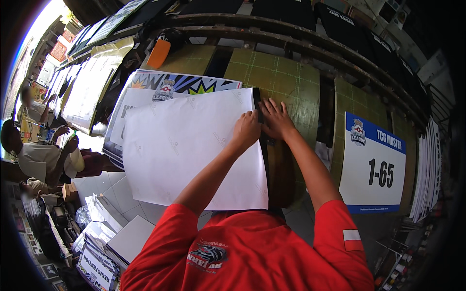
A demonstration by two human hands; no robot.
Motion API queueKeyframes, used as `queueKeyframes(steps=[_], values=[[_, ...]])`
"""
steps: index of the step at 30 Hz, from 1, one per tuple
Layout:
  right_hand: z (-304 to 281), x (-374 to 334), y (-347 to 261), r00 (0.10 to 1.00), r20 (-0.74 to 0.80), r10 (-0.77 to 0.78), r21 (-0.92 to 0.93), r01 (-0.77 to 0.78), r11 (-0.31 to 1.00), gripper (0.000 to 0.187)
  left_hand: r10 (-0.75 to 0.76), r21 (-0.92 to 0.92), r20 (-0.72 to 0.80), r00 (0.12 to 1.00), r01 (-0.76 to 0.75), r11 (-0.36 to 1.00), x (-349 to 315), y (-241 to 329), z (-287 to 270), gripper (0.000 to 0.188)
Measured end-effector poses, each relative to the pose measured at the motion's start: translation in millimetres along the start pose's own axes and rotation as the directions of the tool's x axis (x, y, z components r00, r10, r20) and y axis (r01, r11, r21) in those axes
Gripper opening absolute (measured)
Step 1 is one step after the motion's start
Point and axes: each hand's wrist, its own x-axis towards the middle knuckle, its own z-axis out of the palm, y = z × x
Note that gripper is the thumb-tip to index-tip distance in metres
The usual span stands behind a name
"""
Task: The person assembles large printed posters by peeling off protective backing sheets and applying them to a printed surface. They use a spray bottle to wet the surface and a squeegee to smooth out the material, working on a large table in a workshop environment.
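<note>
Nearest, the person's red shirt (272, 247) showed a dark emblem with pale lettering, upside down in this view. Beyond it lay the white sheet (184, 150), spread over a work surface, its middle between 8 and 9 o'clock from the hands. Its long axis seemed to run from 9 to 3 o'clock, though the lens bent its edges; its 3 o'clock edge ended beside a dark strip (256, 99).

The left hand (247, 128) was nearer to the sheet's middle, resting at that edge with fingers curled; whether they pinched the paper I could not tell. Just to its 2 o'clock, the right hand (276, 119) lay palm down beside the edge, fingers spread, with nothing visibly in its grasp.

The sheet bore small, faint, repeated marks, too fine to read. Past 3 o'clock stood a white-and-blue sign (371, 191) with a crest, pale capitals on its blue band and large black numerals, all legible. Toward 10 o'clock, a printed poster (194, 83) showed a similar crest and starbursts, its lettering partly covered; farther out lay an orange object (158, 54). Farthest, around 12 o'clock, were black panels (286, 12).
</note>
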Motion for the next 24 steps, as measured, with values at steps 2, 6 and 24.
queueKeyframes(steps=[2,6,24], values=[[-1,-1,0,1.000,0.008,0.007,-0.002,-0.007,1.000,0.080,0.023,-0.116,-0.067,0.998,-0.031,0.993,-2,-1,4,0.042],[0,-2,0,1.000,-0.016,-0.014,0.011,0.014,1.000,0.080,0.039,-0.220,-0.125,0.991,-0.066,0.973,-2,-17,5,0.041],[9,-12,13,0.956,-0.117,-0.269,-0.097,0.259,0.961,0.097,0.117,-0.252,-0.150,0.982,-0.152,0.956,-3,-34,11,0.048]])
